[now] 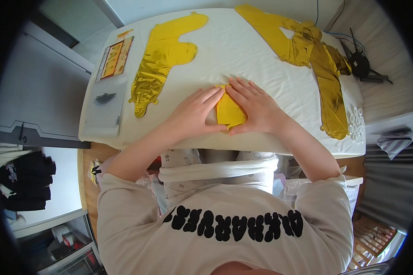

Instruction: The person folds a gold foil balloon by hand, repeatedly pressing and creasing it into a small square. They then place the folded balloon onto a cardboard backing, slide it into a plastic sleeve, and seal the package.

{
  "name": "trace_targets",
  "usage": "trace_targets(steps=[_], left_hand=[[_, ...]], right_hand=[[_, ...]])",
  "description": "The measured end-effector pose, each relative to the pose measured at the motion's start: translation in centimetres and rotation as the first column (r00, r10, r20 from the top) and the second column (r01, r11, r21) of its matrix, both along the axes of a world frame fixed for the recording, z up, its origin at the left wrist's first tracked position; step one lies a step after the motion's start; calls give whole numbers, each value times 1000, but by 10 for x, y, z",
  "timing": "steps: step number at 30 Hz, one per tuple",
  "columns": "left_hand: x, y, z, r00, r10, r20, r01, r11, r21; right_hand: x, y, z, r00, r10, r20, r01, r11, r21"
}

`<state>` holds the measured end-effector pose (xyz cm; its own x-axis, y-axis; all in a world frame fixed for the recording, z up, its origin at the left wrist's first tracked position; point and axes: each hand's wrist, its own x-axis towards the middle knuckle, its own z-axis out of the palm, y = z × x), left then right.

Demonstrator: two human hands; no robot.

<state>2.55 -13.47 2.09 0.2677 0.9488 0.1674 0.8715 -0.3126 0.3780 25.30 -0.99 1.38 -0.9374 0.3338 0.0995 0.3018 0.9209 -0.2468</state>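
Observation:
A gold foil balloon (229, 111), folded into a small flat packet, lies on the white-covered table (225, 50) near its front edge. Around its left side rests my left hand (196, 111), fingertips at the top edge and thumb at the bottom. My right hand (258, 105) lies over the packet's right edge, fingers stretched and thumb low. Both hands are open and press on the foil rather than grip it. Farther left lies a flat, uninflated gold foil balloon (163, 52); more flat gold foil (328, 87) spreads over the right side.
At the left edge are a clear plastic case (106, 105) with dark items and a printed packet (116, 59). A black router (359, 64) with antennas and cables stands at the back right. Several small clear round pieces (355, 123) sit on the right edge.

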Motion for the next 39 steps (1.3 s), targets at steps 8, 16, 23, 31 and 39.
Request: trace_targets(steps=[8,16,23,31,39], left_hand=[[-1,-1,-2,1000,2,-19,-2,999,-33],[-7,-5,0,999,-15,-35,13,998,-55],[-24,-3,15,987,-157,19,158,976,-149],[6,-15,31,989,-147,-36,144,988,-61],[53,-27,-23,986,165,37,-166,985,34]], right_hand=[[4,-8,3,980,-188,-72,177,975,-133],[23,-28,10,980,-196,11,196,980,36],[36,-70,9,957,-284,59,286,958,-17],[11,-118,-6,873,-479,-95,487,867,103],[3,-134,-8,826,-531,-189,555,824,112]])
